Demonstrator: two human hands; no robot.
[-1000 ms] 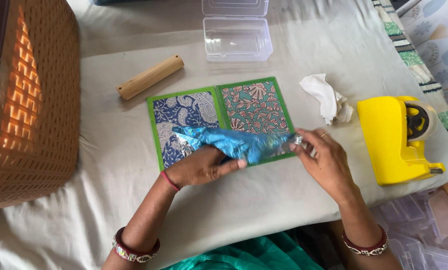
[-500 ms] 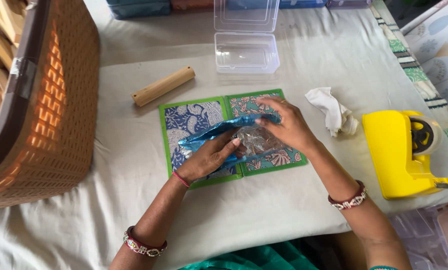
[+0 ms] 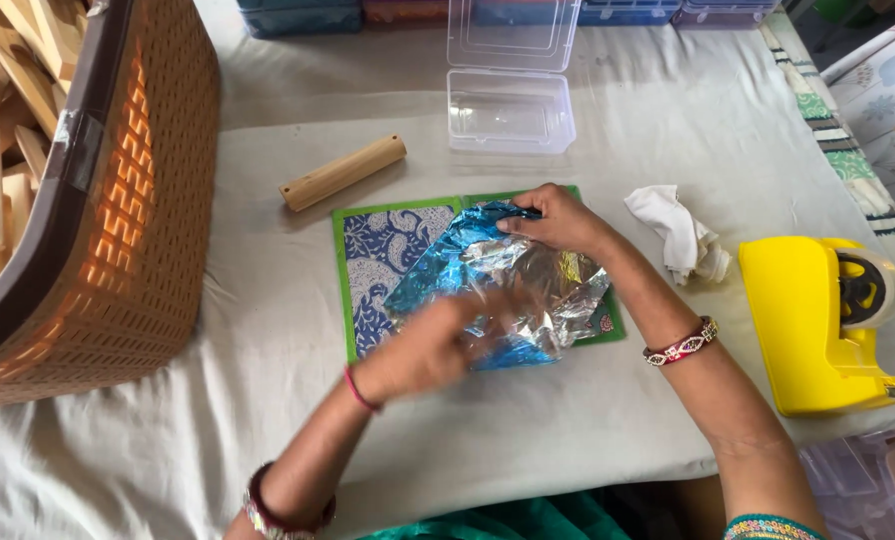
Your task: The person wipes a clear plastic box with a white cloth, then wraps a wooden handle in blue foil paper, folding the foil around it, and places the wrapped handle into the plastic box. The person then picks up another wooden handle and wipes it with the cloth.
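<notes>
Spread wider than half a second ago, the foil [image 3: 498, 285] now lies opened across the green-edged patterned card [image 3: 373, 262], where before it sat bunched in a narrow strip. At far left a brown woven basket [image 3: 98, 190] holds wooden pieces; a wooden dowel [image 3: 343, 172] lies beyond the card. Blurred with motion, the left hand [image 3: 430, 345] sweeps over the foil's near side, fingers flat and released, gripping nothing that can be made out. A clear plastic box [image 3: 510, 110] stands open at the back of the table [image 3: 568, 440]. The right hand [image 3: 558, 218] pins the foil's far edge under its fingertips, pressing rather than clenching. A white rag [image 3: 680, 235] and yellow tape dispenser [image 3: 818, 325] sit at right. Thin, light and crinkly, the foil looks easily torn; its edges and corners seem the safest hold.
</notes>
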